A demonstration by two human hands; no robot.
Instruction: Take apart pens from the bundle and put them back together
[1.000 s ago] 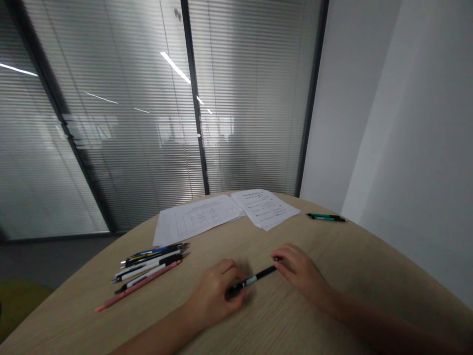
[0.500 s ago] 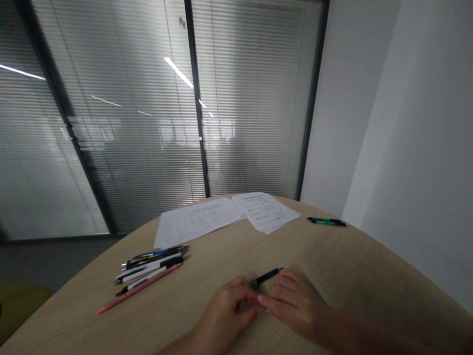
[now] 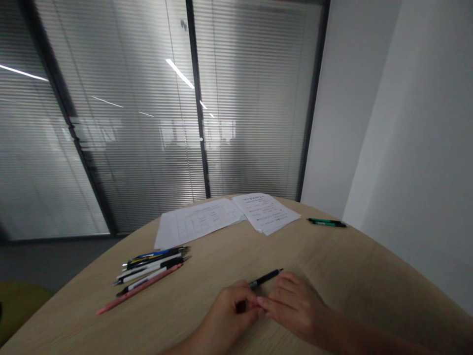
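Note:
A black pen (image 3: 265, 278) lies slanted over the wooden table (image 3: 343, 266), its tip pointing up and right. My left hand (image 3: 229, 315) is curled with its fingertips pinched on the pen's near end. My right hand (image 3: 293, 308) sits just to the right, fingers bent and closed on the same end, touching the left fingertips. Most of the pen's near half is hidden between the two hands.
A row of several pens and a pink pencil (image 3: 150, 268) lies to the left. Two printed sheets (image 3: 225, 214) rest at the far side of the table. A green and black pen (image 3: 327, 223) lies at the far right, near the white wall.
Both hands have drawn together and toward me; a second ago they held the pen apart at its two ends, now they meet at its near end. In the last half second almost nothing moved.

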